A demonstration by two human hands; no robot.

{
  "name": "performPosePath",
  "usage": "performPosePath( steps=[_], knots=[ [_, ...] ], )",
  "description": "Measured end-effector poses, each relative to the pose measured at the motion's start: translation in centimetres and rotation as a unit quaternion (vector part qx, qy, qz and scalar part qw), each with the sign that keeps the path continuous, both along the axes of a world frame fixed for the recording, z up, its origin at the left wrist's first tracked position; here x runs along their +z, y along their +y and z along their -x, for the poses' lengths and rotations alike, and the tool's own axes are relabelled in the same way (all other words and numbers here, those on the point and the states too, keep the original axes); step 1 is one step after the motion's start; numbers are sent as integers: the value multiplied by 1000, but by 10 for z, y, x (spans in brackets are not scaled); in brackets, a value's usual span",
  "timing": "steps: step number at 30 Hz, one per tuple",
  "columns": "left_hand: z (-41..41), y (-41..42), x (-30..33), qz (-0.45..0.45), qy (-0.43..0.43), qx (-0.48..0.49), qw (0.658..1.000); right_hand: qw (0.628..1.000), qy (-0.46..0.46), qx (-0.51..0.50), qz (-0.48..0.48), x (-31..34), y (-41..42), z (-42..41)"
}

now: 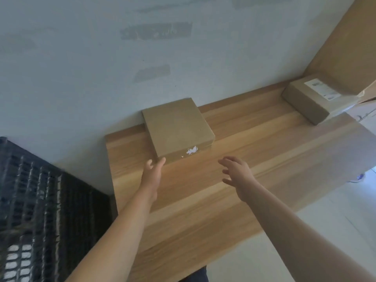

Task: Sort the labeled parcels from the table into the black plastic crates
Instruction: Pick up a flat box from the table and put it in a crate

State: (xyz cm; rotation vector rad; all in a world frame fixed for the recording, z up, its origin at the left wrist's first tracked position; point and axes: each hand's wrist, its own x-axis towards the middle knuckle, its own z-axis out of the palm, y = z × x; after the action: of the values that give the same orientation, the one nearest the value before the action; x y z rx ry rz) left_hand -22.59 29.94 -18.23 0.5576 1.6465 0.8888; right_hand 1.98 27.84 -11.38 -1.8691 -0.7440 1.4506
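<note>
Both hands reach out over the table [234, 200], fingers spread and holding nothing. Left hand [152, 176] is at the near left corner of the box [177, 129], its fingertips touching or just short of that corner; I cannot tell which. Right hand [237, 176] hovers a little apart from the box, near its right front side, palm down with fingers loosely splayed.

That box is plain brown card, lying flat against the wall [101, 68] at the back left of the table. A torn white scrap shows on its near edge; no label shows on its top.

A 2nd box [307, 102] lies well apart at the far right end of the table, with a white printed label on its top. More card shows just beyond it at the right edge, too cropped to make out.

1 black crate [36, 210] with lattice sides stands on the left, just beside the table's left end. Only its side wall and part of its rim are in view, blurred, so what it holds cannot be told.
</note>
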Motion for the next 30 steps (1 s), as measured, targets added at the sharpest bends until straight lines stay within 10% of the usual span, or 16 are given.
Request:
performPosePath(
  steps=[18, 30],
  knots=[
    [-25, 41, -30, -7, 13, 113, 993, 986, 80, 114, 89, -59, 152, -4],
    [-103, -51, 87, -155, 104, 117, 975, 974, 114, 134, -142, 45, 89, -101]
  ],
)
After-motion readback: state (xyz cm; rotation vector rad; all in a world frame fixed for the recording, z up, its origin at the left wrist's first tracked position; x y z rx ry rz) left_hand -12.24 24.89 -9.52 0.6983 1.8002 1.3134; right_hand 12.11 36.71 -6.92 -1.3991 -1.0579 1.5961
